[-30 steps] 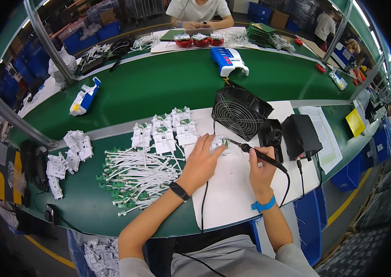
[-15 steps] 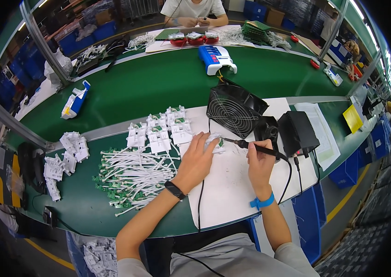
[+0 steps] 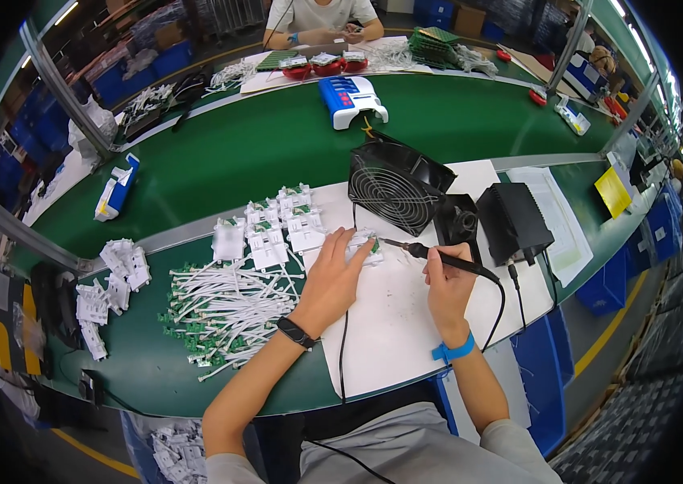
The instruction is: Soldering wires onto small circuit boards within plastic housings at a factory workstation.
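My left hand [image 3: 330, 284] presses a small white plastic housing [image 3: 369, 250] with a green circuit board against the white sheet, its fingers closed on the near side. In my right hand [image 3: 449, 284] is a black soldering iron [image 3: 415, 251], held like a pen, its tip pointing left at the board. Whether the tip touches cannot be made out. To the left of my left hand lies a pile of white cables [image 3: 232, 302] with green boards at their ends. Several white housings [image 3: 267, 245] with green boards stand in rows behind that pile.
A black fan [image 3: 396, 189] stands behind the work spot, beside a black iron holder [image 3: 457, 219] and a black box [image 3: 514, 223]. More white housings [image 3: 103, 300] lie far left. Blue-and-white devices [image 3: 353, 98] sit on the green belt [image 3: 261, 129]. A person [image 3: 325, 24] works opposite.
The whole view has shifted a little, so most things appear slightly further left. Both hands keep nearly the same pose, with the soldering iron tip still beside the board.
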The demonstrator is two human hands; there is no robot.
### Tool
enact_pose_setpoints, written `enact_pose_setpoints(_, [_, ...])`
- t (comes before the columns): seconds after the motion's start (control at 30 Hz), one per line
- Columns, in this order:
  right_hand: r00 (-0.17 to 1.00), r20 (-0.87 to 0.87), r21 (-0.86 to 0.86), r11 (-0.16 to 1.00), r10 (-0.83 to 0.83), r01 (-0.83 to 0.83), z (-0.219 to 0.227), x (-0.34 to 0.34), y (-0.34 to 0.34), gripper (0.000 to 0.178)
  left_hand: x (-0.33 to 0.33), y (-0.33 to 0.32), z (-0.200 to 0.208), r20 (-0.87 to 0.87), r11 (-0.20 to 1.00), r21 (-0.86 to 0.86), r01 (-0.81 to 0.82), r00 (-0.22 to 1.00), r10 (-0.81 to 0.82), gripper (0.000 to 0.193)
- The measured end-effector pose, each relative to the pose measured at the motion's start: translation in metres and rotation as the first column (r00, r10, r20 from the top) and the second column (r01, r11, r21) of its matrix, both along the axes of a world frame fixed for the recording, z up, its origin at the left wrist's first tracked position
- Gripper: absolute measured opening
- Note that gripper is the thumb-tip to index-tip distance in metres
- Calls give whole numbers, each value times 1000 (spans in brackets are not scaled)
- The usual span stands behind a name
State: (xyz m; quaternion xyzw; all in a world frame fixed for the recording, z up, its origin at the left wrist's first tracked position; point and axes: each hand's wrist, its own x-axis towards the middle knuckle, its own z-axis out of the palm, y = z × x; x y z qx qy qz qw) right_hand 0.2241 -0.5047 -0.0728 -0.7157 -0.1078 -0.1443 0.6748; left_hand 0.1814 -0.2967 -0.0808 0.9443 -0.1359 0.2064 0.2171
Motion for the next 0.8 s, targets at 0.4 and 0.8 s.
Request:
enact_pose_setpoints(0.4, [998, 44, 18, 999, -46, 45, 1, -3, -14, 12, 0, -1, 6, -70, 1000, 4, 24, 997, -24, 57])
enact_pose_setpoints(0.8, [996, 69, -8, 998, 56, -56, -3, -5, -16, 17, 5, -5, 14, -139, 999, -21, 35, 990, -38, 59])
